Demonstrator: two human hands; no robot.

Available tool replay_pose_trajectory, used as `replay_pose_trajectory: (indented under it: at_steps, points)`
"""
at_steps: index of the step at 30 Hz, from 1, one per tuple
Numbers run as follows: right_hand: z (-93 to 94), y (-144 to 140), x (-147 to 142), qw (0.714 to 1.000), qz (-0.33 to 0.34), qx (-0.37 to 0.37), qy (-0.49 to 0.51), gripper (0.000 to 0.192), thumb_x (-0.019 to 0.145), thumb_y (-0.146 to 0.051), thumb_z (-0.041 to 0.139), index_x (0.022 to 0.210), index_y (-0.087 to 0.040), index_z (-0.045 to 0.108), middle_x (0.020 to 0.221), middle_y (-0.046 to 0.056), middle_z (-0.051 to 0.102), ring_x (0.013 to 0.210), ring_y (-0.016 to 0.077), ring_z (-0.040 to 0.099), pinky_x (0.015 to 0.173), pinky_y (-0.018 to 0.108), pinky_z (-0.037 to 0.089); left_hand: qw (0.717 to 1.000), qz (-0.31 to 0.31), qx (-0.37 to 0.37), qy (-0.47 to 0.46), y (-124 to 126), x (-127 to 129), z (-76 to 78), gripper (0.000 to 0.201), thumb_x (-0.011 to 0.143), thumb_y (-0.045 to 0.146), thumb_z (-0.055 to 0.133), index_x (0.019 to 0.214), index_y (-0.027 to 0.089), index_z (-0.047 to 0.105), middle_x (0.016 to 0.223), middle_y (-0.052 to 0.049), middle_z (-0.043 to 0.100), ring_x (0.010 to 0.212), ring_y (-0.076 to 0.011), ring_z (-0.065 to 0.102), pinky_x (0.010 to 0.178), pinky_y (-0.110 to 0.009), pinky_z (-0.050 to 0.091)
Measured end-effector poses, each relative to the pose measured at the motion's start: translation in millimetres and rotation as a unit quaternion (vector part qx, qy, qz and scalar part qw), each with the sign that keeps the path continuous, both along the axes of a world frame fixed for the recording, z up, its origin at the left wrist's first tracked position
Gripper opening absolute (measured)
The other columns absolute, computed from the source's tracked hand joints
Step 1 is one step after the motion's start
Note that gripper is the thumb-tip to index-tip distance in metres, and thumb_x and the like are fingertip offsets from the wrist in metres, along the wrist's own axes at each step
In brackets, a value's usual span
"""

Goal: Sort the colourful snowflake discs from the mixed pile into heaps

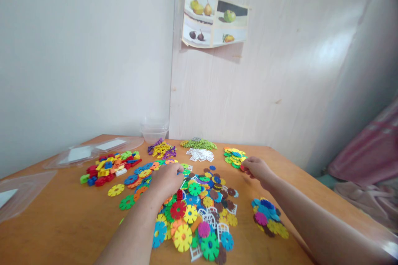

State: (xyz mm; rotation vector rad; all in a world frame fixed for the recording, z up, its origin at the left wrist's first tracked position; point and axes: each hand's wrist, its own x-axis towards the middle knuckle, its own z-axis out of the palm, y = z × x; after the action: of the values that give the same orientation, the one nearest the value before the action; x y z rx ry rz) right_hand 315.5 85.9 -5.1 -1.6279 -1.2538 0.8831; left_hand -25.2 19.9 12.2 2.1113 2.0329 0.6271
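Red disc (pixel 243 168) pinched in right hand (pixel 256 169) fingers, left hand (pixel 166 178) fingers curled on pile (pixel 199 211)

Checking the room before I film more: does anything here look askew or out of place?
The fruit poster on the wall hangs crooked, its lower left corner curling away. On the table, one yellow disc and one green disc lie apart from the sorted piles. Nothing looks spilled or broken.
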Motion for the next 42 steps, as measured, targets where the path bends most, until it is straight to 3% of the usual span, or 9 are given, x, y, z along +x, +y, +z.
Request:
replay_pose_trajectory:
  at_steps: [5, 12, 15, 18, 23, 26, 32, 37, 42]
  points:
    - [12.1, -21, -52, 0.983, 0.149, 0.048, -0.101, 0.011, 0.074, -0.027, 0.063, 0.075, -0.018, 0.058, 0.064, -0.001, 0.060, 0.053, 0.0093, 0.053, 0.046, 0.018, 0.038, 1.000, -0.006, 0.009, -0.001, 0, -1, -1.9, 0.021, 0.081, 0.024, 0.049, 0.091, 0.028, 0.068, 0.101, 0.000, 0.073, 0.098, -0.0225, 0.064, 0.075, -0.028, 0.042]
    - [19.2, -62, -121, 0.914, 0.303, 0.100, -0.249, 0.027, 0.076, -0.044, 0.067, 0.091, -0.022, 0.068, 0.074, 0.000, 0.064, 0.058, 0.0120, 0.054, 0.050, 0.022, 0.036, 1.000, -0.019, 0.012, -0.004, 0, 0, -1.4, 0.022, 0.079, 0.026, 0.051, 0.093, 0.029, 0.068, 0.102, 0.000, 0.073, 0.096, -0.0219, 0.064, 0.071, -0.027, 0.042]
    - [17.9, -69, -135, 0.877, 0.314, 0.155, -0.331, 0.035, 0.072, -0.051, 0.071, 0.094, -0.023, 0.069, 0.085, 0.002, 0.067, 0.071, 0.0150, 0.058, 0.056, 0.023, 0.036, 0.999, -0.036, 0.012, -0.002, -2, 2, 0.0, 0.020, 0.079, 0.027, 0.053, 0.090, 0.030, 0.069, 0.098, 0.001, 0.073, 0.093, -0.0211, 0.064, 0.068, -0.026, 0.041]
    - [15.1, -69, -142, 0.864, 0.307, 0.160, -0.366, 0.034, 0.072, -0.049, 0.071, 0.092, -0.022, 0.068, 0.086, 0.002, 0.066, 0.072, 0.0149, 0.057, 0.057, 0.023, 0.034, 0.998, -0.062, 0.010, -0.001, -3, 3, 0.4, 0.017, 0.079, 0.028, 0.054, 0.085, 0.030, 0.070, 0.091, 0.002, 0.074, 0.090, -0.0204, 0.065, 0.067, -0.025, 0.040]
    - [12.8, -68, -140, 0.876, 0.302, 0.162, -0.339, 0.015, 0.081, -0.033, 0.061, 0.080, -0.019, 0.066, 0.083, 0.002, 0.066, 0.073, 0.0134, 0.057, 0.060, 0.022, 0.036, 0.995, -0.100, 0.014, -0.007, -4, 5, -0.1, 0.019, 0.079, 0.027, 0.053, 0.083, 0.029, 0.071, 0.088, 0.002, 0.073, 0.086, -0.0192, 0.064, 0.067, -0.024, 0.039]
    - [13.8, -68, -134, 0.895, 0.317, 0.162, -0.269, 0.020, 0.087, -0.028, 0.052, 0.076, -0.018, 0.065, 0.078, 0.001, 0.065, 0.071, 0.0124, 0.057, 0.062, 0.022, 0.039, 0.994, -0.105, 0.013, -0.010, -6, 5, 1.3, 0.019, 0.079, 0.029, 0.053, 0.083, 0.029, 0.072, 0.089, 0.002, 0.073, 0.085, -0.0194, 0.064, 0.065, -0.025, 0.038]
    - [13.4, -41, -93, 0.978, 0.173, 0.082, -0.082, 0.015, 0.081, -0.032, 0.061, 0.082, -0.018, 0.060, 0.061, -0.004, 0.056, 0.050, 0.0084, 0.049, 0.048, 0.020, 0.038, 0.995, -0.097, 0.002, -0.006, -7, 7, 3.4, 0.018, 0.077, 0.027, 0.053, 0.080, 0.028, 0.071, 0.086, 0.001, 0.072, 0.082, -0.0192, 0.063, 0.063, -0.025, 0.035]
    - [9.2, -3, -28, 0.999, 0.011, 0.025, 0.028, 0.019, 0.079, -0.030, 0.064, 0.070, -0.018, 0.053, 0.050, -0.005, 0.050, 0.039, 0.0054, 0.036, 0.038, 0.019, 0.026, 0.996, -0.088, 0.012, -0.001, -4, 6, -0.4, 0.019, 0.077, 0.028, 0.053, 0.084, 0.028, 0.071, 0.091, 0.000, 0.072, 0.084, -0.0195, 0.063, 0.064, -0.025, 0.034]
    - [-5.2, 15, 17, 0.996, -0.062, -0.023, 0.064, 0.019, 0.079, -0.019, 0.061, 0.066, -0.018, 0.047, 0.046, -0.004, 0.046, 0.035, 0.0053, 0.034, 0.033, 0.018, 0.022, 0.997, -0.078, 0.012, 0.005, -3, 6, -3.1, 0.021, 0.078, 0.032, 0.054, 0.089, 0.029, 0.071, 0.093, -0.001, 0.072, 0.087, -0.0209, 0.063, 0.067, -0.027, 0.035]
